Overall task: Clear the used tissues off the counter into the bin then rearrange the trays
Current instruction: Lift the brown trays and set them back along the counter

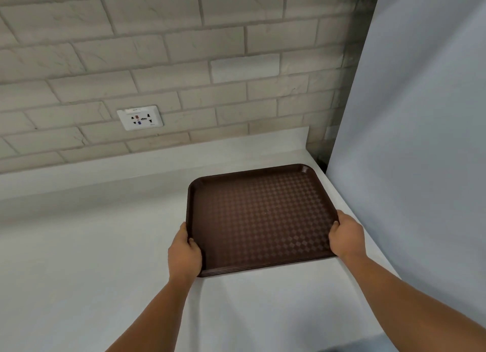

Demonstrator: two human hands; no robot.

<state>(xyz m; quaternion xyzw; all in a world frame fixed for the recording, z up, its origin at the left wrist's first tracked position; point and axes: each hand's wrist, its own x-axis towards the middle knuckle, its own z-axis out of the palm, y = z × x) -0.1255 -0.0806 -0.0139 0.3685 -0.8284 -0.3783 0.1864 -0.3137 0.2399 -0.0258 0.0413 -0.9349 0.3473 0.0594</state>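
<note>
A stack of dark brown trays [259,215] with a checkered surface lies on the white counter [86,246], near its right end. My left hand [185,254] grips the stack's near-left edge, thumb over the rim. My right hand [345,236] grips the near-right edge, thumb on the rim. The top tray is bare. No tissue and no bin are in view.
A pale brick wall runs behind the counter, with a white power socket [140,117] at left. A plain white panel [410,141] stands upright against the counter's right end, close beside the trays.
</note>
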